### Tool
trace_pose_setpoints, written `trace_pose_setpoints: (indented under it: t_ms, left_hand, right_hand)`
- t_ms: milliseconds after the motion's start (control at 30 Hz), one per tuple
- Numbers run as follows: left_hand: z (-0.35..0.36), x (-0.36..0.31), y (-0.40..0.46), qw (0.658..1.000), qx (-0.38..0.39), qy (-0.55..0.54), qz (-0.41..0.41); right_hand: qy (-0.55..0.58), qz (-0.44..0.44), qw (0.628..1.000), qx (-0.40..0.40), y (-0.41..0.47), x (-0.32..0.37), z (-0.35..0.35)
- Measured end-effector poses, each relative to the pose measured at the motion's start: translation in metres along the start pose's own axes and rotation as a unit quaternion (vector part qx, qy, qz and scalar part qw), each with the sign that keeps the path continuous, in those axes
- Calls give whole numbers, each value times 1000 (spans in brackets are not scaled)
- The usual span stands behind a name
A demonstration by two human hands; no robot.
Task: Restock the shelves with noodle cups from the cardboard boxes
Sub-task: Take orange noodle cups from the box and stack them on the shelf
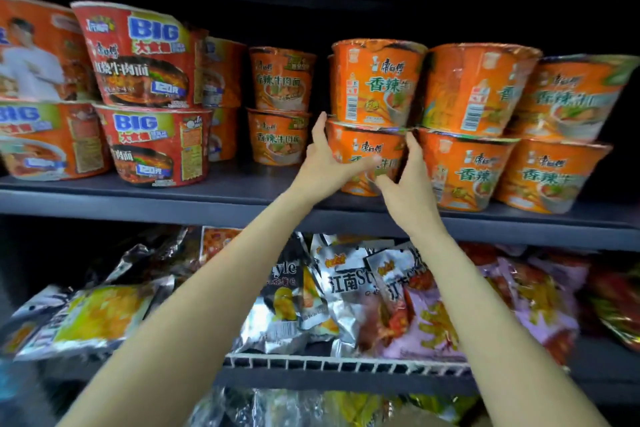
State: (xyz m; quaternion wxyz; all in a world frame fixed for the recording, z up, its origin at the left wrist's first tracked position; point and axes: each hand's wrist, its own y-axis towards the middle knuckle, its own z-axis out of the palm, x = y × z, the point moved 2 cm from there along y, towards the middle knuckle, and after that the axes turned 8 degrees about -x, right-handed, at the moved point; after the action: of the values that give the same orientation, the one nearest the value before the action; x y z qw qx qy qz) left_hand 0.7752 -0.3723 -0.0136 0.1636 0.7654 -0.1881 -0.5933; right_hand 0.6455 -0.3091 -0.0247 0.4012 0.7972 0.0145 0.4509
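Both hands on one orange noodle cup [360, 156], bottom tier of a two-high stack on the dark shelf [104, 198]. Left hand [323, 163] cups its left wall, fingers running up toward the rim, thumb across the front label; right hand [408, 180] takes the right side, fingers in the narrow gap next to the neighbouring lower cup [464, 170], thumb low on the front. Both half-closed round the cup, a bracing hold, not a tight squeeze. Another orange cup [375, 83] sits on its lid, so the two-sided hold probably moves the pair as a unit without tipping the top one (tapered cup, small base, easy to topple). Looks like squaring this stack in line with the stacks to its right; a gap is open to the left before the smaller orange cups [280, 107] further back. Red BIG cups [152, 100] fill the left end. Cardboard boxes not in view. Lower shelf holds foil snack packets [349, 291] behind a white wire rail [346, 366].
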Motion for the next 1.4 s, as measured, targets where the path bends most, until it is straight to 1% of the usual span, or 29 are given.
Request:
trace_pose_setpoints:
  t_ms: [33,67,133,200,267,333,400,533,767,833,933,1000,1033,1067,1100,1133,1167,1200,1233,1300,1333,1400]
  left_hand:
    - [7,0,0,1000,-10,11,4]
    - [12,0,-3,999,-23,41,11]
    - [12,4,-5,993,-58,91,40]
    - [-5,6,-8,991,-75,92,56]
    - [-31,12,-9,993,-55,90,58]
    - [-57,18,-8,994,-26,90,54]
    - [-77,18,-9,993,-25,107,50]
    - [-104,31,-3,985,-80,147,44]
    - [-113,46,-11,958,-183,205,85]
    - [-109,46,-13,950,-198,223,95]
    - [-106,45,-11,950,-210,209,95]
    - [-105,44,-9,948,-218,213,95]
    - [-104,43,-9,944,-222,222,97]
    - [-102,43,-10,941,-229,230,98]
    - [-101,42,-10,938,-236,233,102]
    - [-99,41,-11,936,-244,233,105]
    - [-97,41,-13,934,-250,232,107]
    - [-96,40,-14,933,-253,232,108]
    - [-95,41,-12,933,-253,232,105]
    - [-96,41,-10,935,-252,232,97]
    - [-97,42,-9,936,-251,229,94]
    - [-99,43,-7,938,-253,220,91]
  right_hand:
    - [29,34,999,24,1,-3,3]
    - [33,39,998,32,0,-4,5]
    - [15,13,1000,24,-4,-7,7]
    - [9,-27,1000,11,-10,-2,10]
    - [6,-61,998,0,-12,6,14]
    - [-1,-76,997,-1,-9,17,22]
    - [-11,-78,997,15,-3,28,34]
    - [-26,-64,996,59,7,46,64]
    - [-47,-77,995,49,8,56,94]
    - [-32,-76,995,49,9,55,95]
    - [-7,-67,996,51,13,52,99]
    - [-15,-66,996,55,17,50,102]
    - [-16,-76,996,39,20,51,101]
    - [-3,-89,996,2,25,53,99]
    - [25,-100,994,-46,30,56,95]
    - [62,-103,990,-77,38,60,91]
    - [98,-94,988,-78,46,64,89]
    - [127,-76,988,-49,54,68,90]
    - [146,-54,988,-3,61,73,94]
    - [140,-37,987,65,69,83,105]
    - [128,-37,988,80,72,87,109]
    - [120,-31,989,83,73,91,117]
